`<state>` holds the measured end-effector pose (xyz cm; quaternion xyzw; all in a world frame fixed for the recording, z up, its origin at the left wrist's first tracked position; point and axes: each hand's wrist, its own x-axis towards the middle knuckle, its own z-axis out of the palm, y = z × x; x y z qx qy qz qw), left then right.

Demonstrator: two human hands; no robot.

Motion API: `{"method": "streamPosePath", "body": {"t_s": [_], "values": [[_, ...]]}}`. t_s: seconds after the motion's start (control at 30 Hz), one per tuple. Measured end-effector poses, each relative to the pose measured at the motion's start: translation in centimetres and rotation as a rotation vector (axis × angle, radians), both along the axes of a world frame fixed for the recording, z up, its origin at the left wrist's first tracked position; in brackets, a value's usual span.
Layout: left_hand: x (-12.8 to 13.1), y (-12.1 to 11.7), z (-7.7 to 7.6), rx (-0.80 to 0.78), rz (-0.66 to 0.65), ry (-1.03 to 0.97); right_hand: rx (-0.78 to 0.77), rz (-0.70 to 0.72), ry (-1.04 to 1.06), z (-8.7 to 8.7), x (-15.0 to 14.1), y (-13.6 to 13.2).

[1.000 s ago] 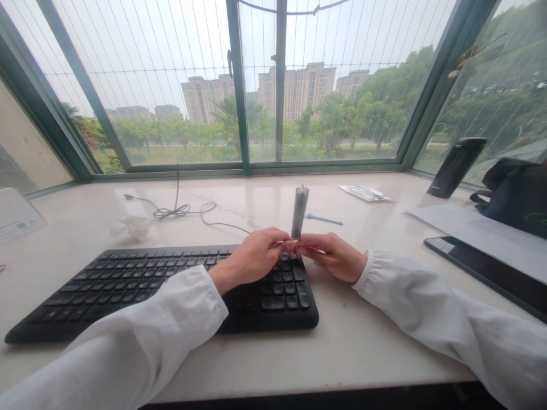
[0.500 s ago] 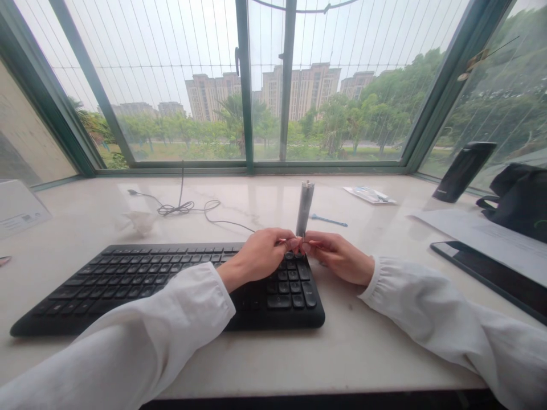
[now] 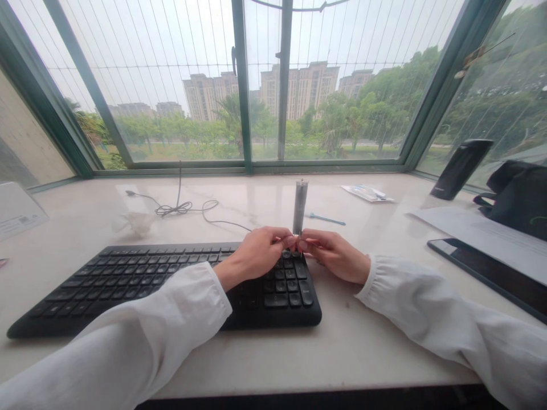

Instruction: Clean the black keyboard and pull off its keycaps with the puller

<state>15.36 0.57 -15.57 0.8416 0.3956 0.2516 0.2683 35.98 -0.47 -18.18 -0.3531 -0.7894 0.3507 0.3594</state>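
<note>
My left hand and my right hand meet above the right end of a black keyboard, over its number keys. Fingers of both hands are pinched together, with a thin, small thing between them that is too small to name. Just behind the fingertips stands an upright grey cylinder with a small pin-like tip on top. Whether the fingers touch the cylinder I cannot make out. Beyond my right hand lies a thin blue stick-like tool.
Behind the keyboard lie a coiled cable and a crumpled clear wrapper. A small plastic packet is near the window. On the right are a phone, paper sheets, a black bag and a tall dark object.
The whole view has shifted slightly, so everything sits a little further left. Both hands keep the same pinch in the same place by the cylinder.
</note>
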Motion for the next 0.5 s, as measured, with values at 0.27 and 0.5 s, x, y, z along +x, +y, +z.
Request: {"method": "streamPosePath", "body": {"t_s": [0.27,0.5], "values": [[0.02,-0.05,0.14,-0.026,0.009,0.013,-0.02,0.005,0.014,0.1,-0.1,0.02],[0.16,-0.12,0.26,-0.041,0.015,0.002,-0.034,0.017,0.051,0.2,-0.2,-0.02]]}}
